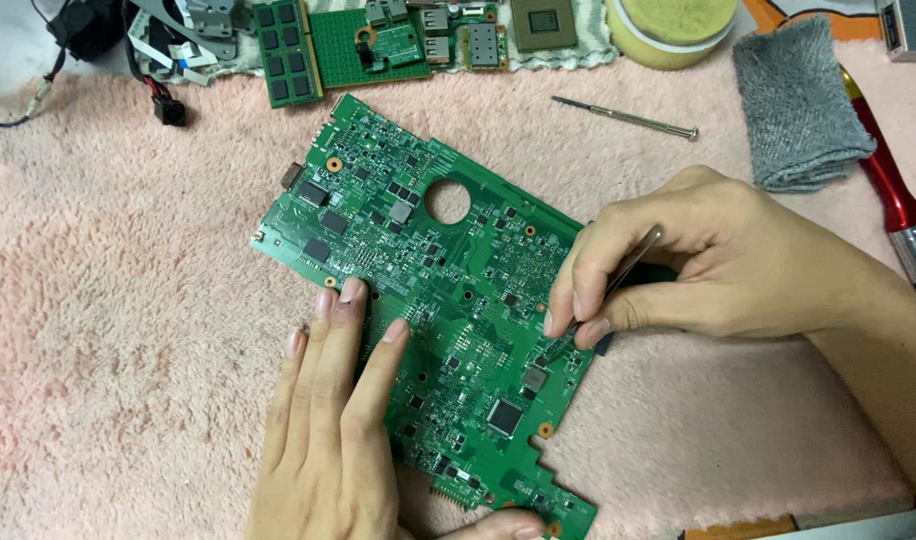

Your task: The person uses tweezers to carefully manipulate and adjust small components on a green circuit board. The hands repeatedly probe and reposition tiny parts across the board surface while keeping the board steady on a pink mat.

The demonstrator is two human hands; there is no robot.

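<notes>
A green circuit board (433, 300) dotted with black and grey chips fills the centre of the frame, on a fluffy pale pink cloth (118, 330). At upper right lie a grey folded towel (798, 105) and a glossy red handle (888, 170). At top centre sits a yellow-green sponge (673, 25). Smaller green boards (368, 40) line the top edge.

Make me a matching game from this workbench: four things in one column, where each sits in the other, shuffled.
Things:
1. large green circuit board
2. grey cloth
3. thin screwdriver
4. tweezers

Places:
A. folded at the top right
B. pinched in the right hand
C. flat under the left hand
D. lying loose above the board

Pairs: 1-C, 2-A, 3-D, 4-B
</notes>
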